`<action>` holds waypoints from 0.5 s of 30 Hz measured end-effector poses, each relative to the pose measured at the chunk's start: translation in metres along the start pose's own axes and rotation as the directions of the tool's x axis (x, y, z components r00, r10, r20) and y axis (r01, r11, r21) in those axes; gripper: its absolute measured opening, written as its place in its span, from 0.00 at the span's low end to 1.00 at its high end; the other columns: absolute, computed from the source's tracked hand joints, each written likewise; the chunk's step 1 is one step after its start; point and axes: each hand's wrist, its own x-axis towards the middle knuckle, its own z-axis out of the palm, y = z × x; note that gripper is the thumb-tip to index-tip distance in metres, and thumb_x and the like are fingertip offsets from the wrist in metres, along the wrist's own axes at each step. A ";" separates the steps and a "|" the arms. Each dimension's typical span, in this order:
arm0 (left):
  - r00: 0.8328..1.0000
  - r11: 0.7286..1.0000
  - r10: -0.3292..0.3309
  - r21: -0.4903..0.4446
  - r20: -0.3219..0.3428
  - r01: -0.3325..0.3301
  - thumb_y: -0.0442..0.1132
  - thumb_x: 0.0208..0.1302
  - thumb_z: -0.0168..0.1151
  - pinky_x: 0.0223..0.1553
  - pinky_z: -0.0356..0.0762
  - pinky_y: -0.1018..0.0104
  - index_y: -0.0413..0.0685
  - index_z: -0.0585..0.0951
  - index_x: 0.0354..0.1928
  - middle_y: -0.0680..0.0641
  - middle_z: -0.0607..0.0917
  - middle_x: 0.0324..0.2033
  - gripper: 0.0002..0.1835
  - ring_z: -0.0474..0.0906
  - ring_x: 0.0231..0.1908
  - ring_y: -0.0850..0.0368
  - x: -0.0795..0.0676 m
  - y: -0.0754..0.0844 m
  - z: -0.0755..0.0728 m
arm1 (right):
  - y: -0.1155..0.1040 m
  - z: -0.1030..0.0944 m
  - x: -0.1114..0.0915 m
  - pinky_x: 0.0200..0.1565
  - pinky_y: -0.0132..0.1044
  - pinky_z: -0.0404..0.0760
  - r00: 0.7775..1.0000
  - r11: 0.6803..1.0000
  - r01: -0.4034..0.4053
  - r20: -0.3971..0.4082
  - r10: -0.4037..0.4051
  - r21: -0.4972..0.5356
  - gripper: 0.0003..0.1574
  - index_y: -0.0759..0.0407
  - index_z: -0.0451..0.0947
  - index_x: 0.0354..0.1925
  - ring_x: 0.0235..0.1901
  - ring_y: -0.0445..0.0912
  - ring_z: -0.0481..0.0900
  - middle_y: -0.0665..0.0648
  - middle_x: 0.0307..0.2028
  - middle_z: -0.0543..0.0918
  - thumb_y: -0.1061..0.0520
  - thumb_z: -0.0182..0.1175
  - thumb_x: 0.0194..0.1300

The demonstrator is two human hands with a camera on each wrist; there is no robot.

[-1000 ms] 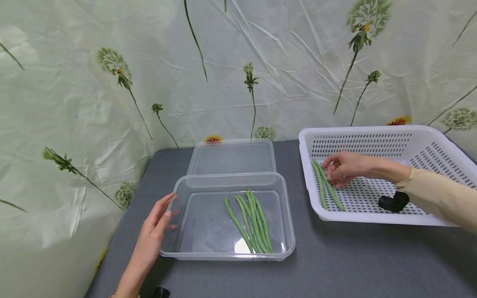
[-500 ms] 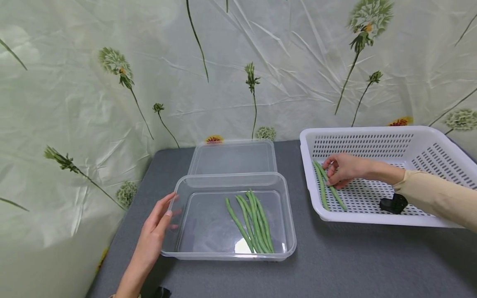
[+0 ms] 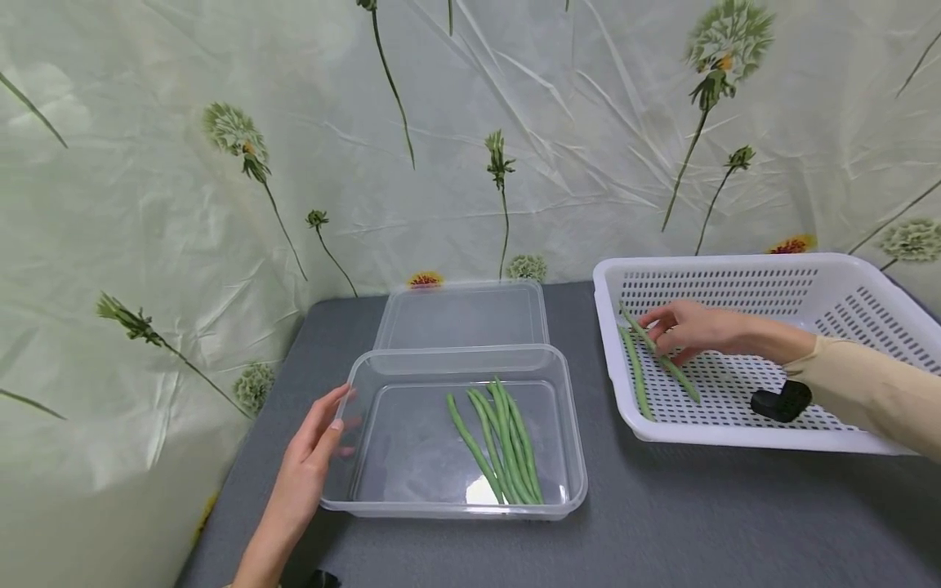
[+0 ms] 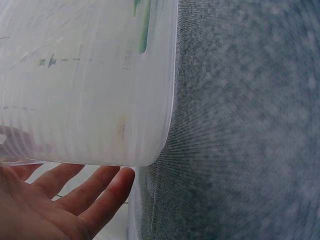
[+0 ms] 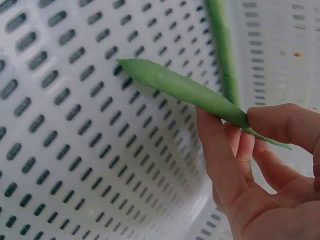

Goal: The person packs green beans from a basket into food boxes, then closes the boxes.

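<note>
My right hand (image 3: 694, 327) reaches into a white perforated plastic basket (image 3: 735, 436) and pinches a green bean (image 3: 684, 382) between thumb and fingers. The right wrist view shows that bean (image 5: 175, 87) slanting across the fingertips, its thin tip sticking out past the thumb. A second green bean (image 3: 636, 374) lies along the basket's left side. My left hand (image 3: 297, 474) rests its straightened fingers against the left side of a clear plastic container (image 3: 448, 508). Inside this container, several green beans (image 3: 507, 441) lie bunched toward the right.
Behind the container lies a clear flat lid (image 3: 466, 314). A dark grey cloth (image 3: 529, 555) covers the table, and a flower-printed sheet (image 3: 441, 180) hangs at the back and left. A black wrist device (image 3: 782, 400) sits under the right sleeve.
My right hand has taken hold of the right-hand bean in the basket and shifted it away from the other one. My left hand keeps its place at the container.
</note>
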 end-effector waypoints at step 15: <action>1.000 1.000 -0.010 0.020 -0.001 0.010 0.37 0.79 0.43 0.41 0.79 0.60 0.47 0.65 0.71 0.39 0.71 0.66 0.22 0.78 0.53 0.52 -0.001 0.003 0.001 | -0.032 -0.017 -0.031 0.38 0.47 0.83 0.990 0.993 0.110 -0.093 -0.105 0.052 0.38 0.71 0.56 0.68 0.43 0.53 0.84 0.68 0.50 0.78 0.63 0.62 0.67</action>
